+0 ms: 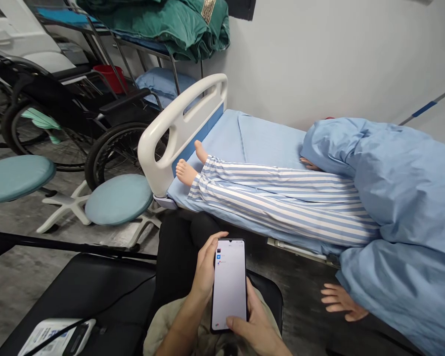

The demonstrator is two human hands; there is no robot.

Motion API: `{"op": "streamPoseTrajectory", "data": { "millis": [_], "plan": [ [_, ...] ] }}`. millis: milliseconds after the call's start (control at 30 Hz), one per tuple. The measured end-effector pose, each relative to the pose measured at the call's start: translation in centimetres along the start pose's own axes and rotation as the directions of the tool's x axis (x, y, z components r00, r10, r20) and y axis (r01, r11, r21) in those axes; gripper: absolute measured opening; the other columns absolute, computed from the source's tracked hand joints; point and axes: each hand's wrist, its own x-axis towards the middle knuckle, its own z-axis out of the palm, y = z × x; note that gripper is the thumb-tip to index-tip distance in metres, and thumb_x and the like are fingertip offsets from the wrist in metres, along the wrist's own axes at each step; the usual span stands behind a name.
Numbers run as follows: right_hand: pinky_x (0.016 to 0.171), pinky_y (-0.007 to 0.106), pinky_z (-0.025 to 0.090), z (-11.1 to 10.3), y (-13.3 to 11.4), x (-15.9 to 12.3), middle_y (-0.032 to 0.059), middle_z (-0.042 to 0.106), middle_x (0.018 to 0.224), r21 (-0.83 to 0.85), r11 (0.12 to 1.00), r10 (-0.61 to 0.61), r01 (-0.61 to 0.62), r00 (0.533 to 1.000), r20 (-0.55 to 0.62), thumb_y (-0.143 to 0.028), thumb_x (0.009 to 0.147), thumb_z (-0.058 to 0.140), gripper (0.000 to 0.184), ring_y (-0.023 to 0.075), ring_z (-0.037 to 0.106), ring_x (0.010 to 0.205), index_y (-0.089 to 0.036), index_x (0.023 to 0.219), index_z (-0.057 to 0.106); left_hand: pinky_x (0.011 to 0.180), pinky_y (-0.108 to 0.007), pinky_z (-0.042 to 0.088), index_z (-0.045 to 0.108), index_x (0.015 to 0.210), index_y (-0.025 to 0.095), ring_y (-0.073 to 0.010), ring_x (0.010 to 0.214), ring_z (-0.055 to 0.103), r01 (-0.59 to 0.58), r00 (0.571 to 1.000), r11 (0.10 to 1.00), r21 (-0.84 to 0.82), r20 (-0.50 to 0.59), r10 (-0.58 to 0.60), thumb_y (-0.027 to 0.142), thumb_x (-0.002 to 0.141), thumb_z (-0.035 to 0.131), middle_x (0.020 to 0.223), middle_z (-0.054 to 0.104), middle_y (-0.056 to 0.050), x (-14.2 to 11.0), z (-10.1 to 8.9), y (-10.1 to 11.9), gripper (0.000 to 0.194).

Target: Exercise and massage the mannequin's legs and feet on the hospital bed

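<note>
A smartphone point(230, 289) stands upright over my lap, its lit screen facing me. The screen is mostly white, with a few small icons near the top and text too small to read. My left hand point(206, 264) grips its left edge, with a finger over the top corner. Around the lower right of the phone closes my right hand point(257, 319), its thumb lying on the bottom of the screen.
On a bed point(263, 133) lies a mannequin-like figure in striped trousers point(274, 193), under a blue quilt point(404, 183); one hand point(343, 301) hangs over the side. Wheelchairs point(107, 123) and round stools point(119, 199) stand left. A black chair point(107, 291) bears a white device point(59, 336).
</note>
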Motion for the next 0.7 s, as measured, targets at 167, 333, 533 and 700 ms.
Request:
{"op": "streamPoseTrajectory", "data": {
  "millis": [167, 333, 533, 700],
  "plan": [
    [0.096, 0.032, 0.039, 0.10, -0.41, 0.01, 0.0020, 0.050, 0.134, -0.040, 0.999, 0.009, -0.009, 1.000, -0.002, -0.013, 0.068, 0.066, 0.083, 0.0229, 0.051, 0.114, -0.030, 0.141, 0.031, 0.064, -0.023, 0.044, 0.065, 0.102, 0.017, -0.0148, 0.074, 0.058, 0.007, 1.000, 1.000, 0.000, -0.009, -0.007, 0.045, 0.080, 0.048, 0.096, 0.066, -0.004, 0.00, -0.09, 0.00, 0.039],
    [0.098, 0.034, 0.039, 0.25, -0.79, 0.11, 0.0022, 0.049, 0.134, -0.046, 0.999, 0.001, -0.001, 1.000, 0.004, -0.013, 0.066, 0.066, 0.082, 0.0245, 0.049, 0.118, -0.028, 0.140, 0.034, 0.063, -0.023, 0.044, 0.064, 0.101, 0.017, -0.0151, 0.074, 0.058, 0.012, 1.000, 1.000, -0.007, -0.002, -0.012, 0.045, 0.080, 0.049, 0.094, 0.066, -0.004, 0.00, -0.11, -0.03, 0.039],
    [0.100, 0.033, 0.037, 0.42, -0.92, 0.23, 0.0019, 0.049, 0.135, -0.013, 1.000, -0.017, 0.017, 1.000, 0.008, -0.012, 0.065, 0.067, 0.080, 0.0238, 0.047, 0.120, -0.026, 0.138, 0.037, 0.060, -0.023, 0.043, 0.064, 0.102, 0.017, -0.0148, 0.071, 0.058, 0.016, 1.000, 1.000, -0.010, -0.005, -0.017, 0.046, 0.080, 0.049, 0.086, 0.066, -0.003, -0.03, -0.13, -0.14, 0.040],
    [0.098, 0.032, 0.038, 0.36, -0.86, 0.26, 0.0046, 0.049, 0.135, -0.002, 1.000, -0.007, 0.007, 1.000, 0.024, -0.013, 0.067, 0.068, 0.083, 0.0229, 0.050, 0.116, -0.026, 0.141, 0.033, 0.061, -0.022, 0.042, 0.064, 0.102, 0.018, -0.0142, 0.072, 0.057, 0.039, 0.999, 0.999, -0.024, 0.007, -0.039, 0.046, 0.080, 0.050, 0.088, 0.066, -0.003, -0.09, -0.16, -0.12, 0.038]
  ]
}}
